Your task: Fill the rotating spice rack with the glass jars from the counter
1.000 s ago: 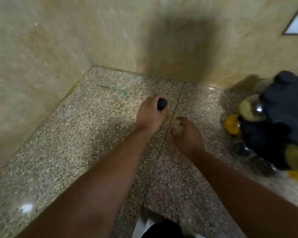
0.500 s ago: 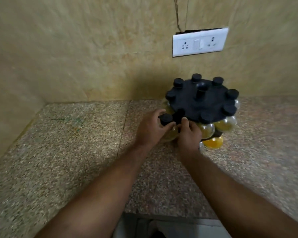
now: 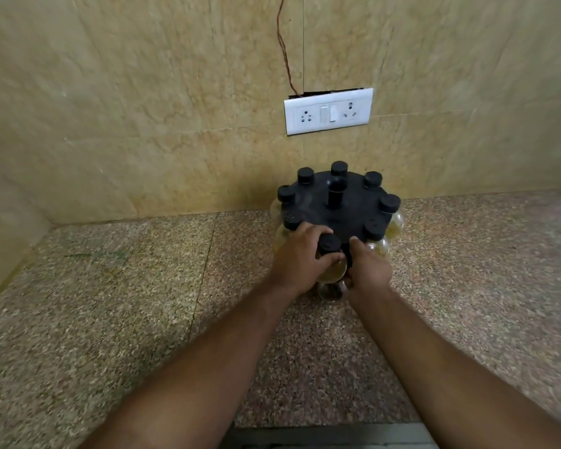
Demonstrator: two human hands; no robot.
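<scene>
Across the far side at twelve o'clock rises a beige stone wall [image 3: 143, 108], and below it spreads the speckled granite counter [image 3: 94, 319]. On the counter, close to the wall, stands the black rotating spice rack [image 3: 314, 202], with black-capped jars hanging around its top disc from about seven o'clock round to four. A white socket plate [image 3: 328, 111] is fixed to the wall at twelve o'clock above the rack, with a thin wire [image 3: 284, 43] running up from it. The left hand [image 3: 300, 260] curls its fingers round the neck of a glass jar [image 3: 332, 275] at the rack's six o'clock edge. The right hand [image 3: 368, 270] is just beside it at five o'clock, thumb on the disc's rim; its fingers are hidden, so its hold cannot be told. The jar's black cap [image 3: 330, 244] shows between the hands.
</scene>
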